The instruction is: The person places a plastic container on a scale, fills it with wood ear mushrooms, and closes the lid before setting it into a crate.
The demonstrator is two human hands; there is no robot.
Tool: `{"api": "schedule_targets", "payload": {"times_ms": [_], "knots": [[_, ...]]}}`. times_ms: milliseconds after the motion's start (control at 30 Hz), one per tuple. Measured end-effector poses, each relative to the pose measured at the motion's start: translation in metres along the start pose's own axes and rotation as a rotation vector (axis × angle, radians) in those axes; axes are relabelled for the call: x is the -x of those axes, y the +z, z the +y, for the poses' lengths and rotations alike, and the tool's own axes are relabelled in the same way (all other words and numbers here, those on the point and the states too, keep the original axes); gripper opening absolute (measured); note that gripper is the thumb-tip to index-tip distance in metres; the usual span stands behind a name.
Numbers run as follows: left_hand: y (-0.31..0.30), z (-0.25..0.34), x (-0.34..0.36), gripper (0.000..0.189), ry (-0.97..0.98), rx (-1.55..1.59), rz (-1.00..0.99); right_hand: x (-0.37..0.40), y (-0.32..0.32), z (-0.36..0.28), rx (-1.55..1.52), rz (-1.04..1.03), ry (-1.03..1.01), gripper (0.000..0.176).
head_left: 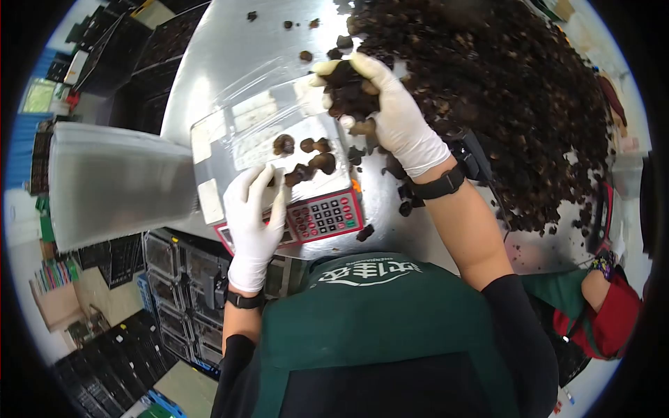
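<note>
My right hand (390, 111), in a white glove, grips a clump of dark wood ear mushrooms (352, 90) above the far right corner of a weighing scale (324, 216) with a red keypad panel. My left hand (252, 212), also gloved, is over the scale's near left part. Its thumb and fingertips close around a small dark mushroom piece, mostly hidden by the fingers. Several loose wood ear mushrooms (322, 164) lie on the scale's pale top beside the left fingertips. Clear plastic film (261, 87) spreads over the far side of the scale.
A large heap of wood ear mushrooms (481, 90) covers the right of the metal table (202, 56). Stacked translucent trays or bags (118, 184) stand at left. Black crates (174, 279) sit below the table edge. A co-worker's red sleeve (617, 320) shows at right.
</note>
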State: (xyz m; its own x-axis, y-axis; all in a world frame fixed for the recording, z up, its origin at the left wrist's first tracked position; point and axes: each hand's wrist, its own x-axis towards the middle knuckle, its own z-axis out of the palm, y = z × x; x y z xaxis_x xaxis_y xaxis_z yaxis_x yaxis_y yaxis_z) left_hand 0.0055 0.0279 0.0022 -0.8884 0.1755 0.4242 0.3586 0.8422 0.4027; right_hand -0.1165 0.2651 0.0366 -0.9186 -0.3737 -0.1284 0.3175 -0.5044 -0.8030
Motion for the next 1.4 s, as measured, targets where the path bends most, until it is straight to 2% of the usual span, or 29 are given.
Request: {"api": "schedule_targets", "payload": {"times_ms": [100, 167, 233, 300, 367, 400, 433, 500, 567, 633, 700, 733, 800, 833, 900, 933, 1000, 1033, 1067, 1100, 1167, 1367, 1400], "knots": [[0.003, -0.003, 0.002, 0.069, -0.090, 0.033, 0.049, -0.010, 0.028, 0.015, 0.409, -0.147, 0.040, 0.041], [0.005, -0.003, 0.000, 0.078, -0.171, 0.136, 0.086, -0.035, 0.031, 0.069, 0.685, -0.349, -0.526, 0.046], [0.011, -0.002, -0.002, 0.091, -0.214, 0.229, 0.041, -0.026, 0.034, 0.087, 1.152, -0.393, -0.726, 0.051], [0.016, -0.002, -0.003, 0.094, -0.220, 0.261, 0.018, -0.013, 0.052, 0.084, 1.545, -0.302, -0.563, 0.049], [0.016, -0.008, -0.001, 0.096, -0.226, 0.223, 0.015, -0.011, 0.068, 0.080, 1.600, -0.261, -0.558, 0.041], [0.017, -0.005, -0.001, 0.097, -0.296, 0.335, 0.031, -0.012, 0.071, 0.083, 1.599, -0.249, -0.581, 0.038], [0.012, 0.008, -0.007, 0.100, -0.351, 0.261, 0.036, -0.012, 0.073, 0.086, 1.593, -0.244, -0.606, 0.035], [0.016, 0.002, -0.006, 0.102, -0.265, 0.247, 0.065, -0.006, 0.067, 0.091, 1.596, -0.223, -0.600, 0.031], [0.015, 0.006, -0.007, 0.102, -0.267, 0.171, 0.029, -0.001, 0.068, 0.094, 1.759, -0.179, -0.624, 0.031], [0.016, 0.011, -0.007, 0.102, -0.318, 0.153, 0.023, -0.002, 0.082, 0.086, 1.695, -0.234, -0.571, 0.027], [0.018, 0.015, -0.006, 0.102, -0.416, 0.193, 0.042, 0.001, 0.080, 0.086, 1.634, -0.132, -0.748, 0.021], [0.022, 0.007, -0.004, 0.099, -0.229, 0.079, 0.136, 0.002, 0.077, 0.078, 1.595, -0.105, -0.797, 0.019], [0.019, 0.004, -0.003, 0.099, -0.268, 0.147, 0.048, 0.009, 0.059, 0.053, 1.514, -0.063, -0.893, 0.016], [0.017, 0.004, -0.002, 0.099, -0.294, 0.181, 0.006, 0.007, 0.039, 0.042, 1.494, 0.076, -0.873, 0.012], [0.016, 0.006, -0.001, 0.096, -0.268, 0.207, -0.004, -0.004, -0.031, 0.022, 1.507, 0.413, -0.698, 0.019], [0.016, 0.004, 0.000, 0.095, -0.261, 0.223, -0.006, 0.006, -0.070, -0.006, 1.510, 0.486, -0.545, 0.032], [0.017, 0.005, 0.001, 0.088, -0.228, 0.231, 0.020, 0.023, -0.156, -0.002, 1.811, 0.854, -0.331, 0.070], [0.018, 0.005, 0.001, 0.087, -0.226, 0.239, 0.021, 0.031, -0.193, 0.008, 1.774, 0.935, -0.213, 0.078], [0.020, 0.003, 0.002, 0.085, -0.223, 0.246, 0.020, 0.037, -0.219, 0.016, 1.722, 0.941, -0.011, 0.083], [0.021, 0.002, 0.003, 0.084, -0.219, 0.253, 0.016, 0.042, -0.228, 0.021, 1.764, 0.909, 0.050, 0.083], [0.021, 0.001, 0.002, 0.080, -0.200, 0.214, -0.010, 0.038, -0.247, 0.033, 1.889, 0.882, -0.157, 0.078], [0.020, -0.001, 0.001, 0.075, -0.165, 0.136, -0.061, 0.032, -0.246, 0.022, 1.819, 0.739, -0.239, 0.040], [0.021, -0.001, 0.000, 0.077, -0.140, 0.132, -0.024, 0.035, -0.240, 0.020, 1.843, 0.742, -0.302, 0.028]]}}
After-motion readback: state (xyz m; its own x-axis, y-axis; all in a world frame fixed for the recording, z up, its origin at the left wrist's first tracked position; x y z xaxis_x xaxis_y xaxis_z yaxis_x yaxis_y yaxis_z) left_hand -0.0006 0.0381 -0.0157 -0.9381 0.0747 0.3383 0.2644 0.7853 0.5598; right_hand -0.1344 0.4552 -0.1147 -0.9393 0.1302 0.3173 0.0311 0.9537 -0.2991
